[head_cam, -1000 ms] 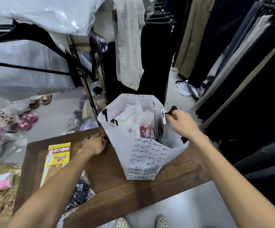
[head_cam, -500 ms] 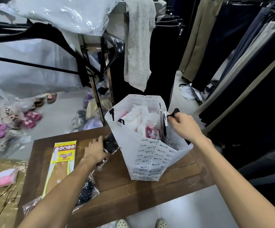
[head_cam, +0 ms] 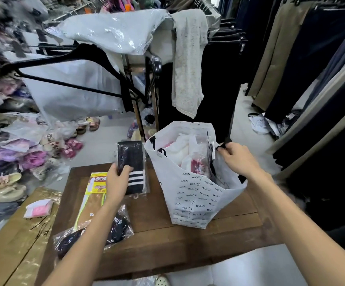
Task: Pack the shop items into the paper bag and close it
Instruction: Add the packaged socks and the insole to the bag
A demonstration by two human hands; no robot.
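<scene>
Left hand (head_cam: 116,180) grips sock packet (head_cam: 131,166) beside paper bag (head_cam: 196,195); right hand (head_cam: 236,159) pinches its handle (head_cam: 225,142).

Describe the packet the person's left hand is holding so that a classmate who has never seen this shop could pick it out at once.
Find the dark wooden table with the white printed paper bag standing on it. Just left of the bag, the left hand grips a clear plastic packet of black socks, raised above the tabletop. Unlike the other packets lying flat, it alone shows three white stripes.

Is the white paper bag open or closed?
Open. The paper bag gapes at the top, packets show inside, and the right hand holds its black handle.
</scene>
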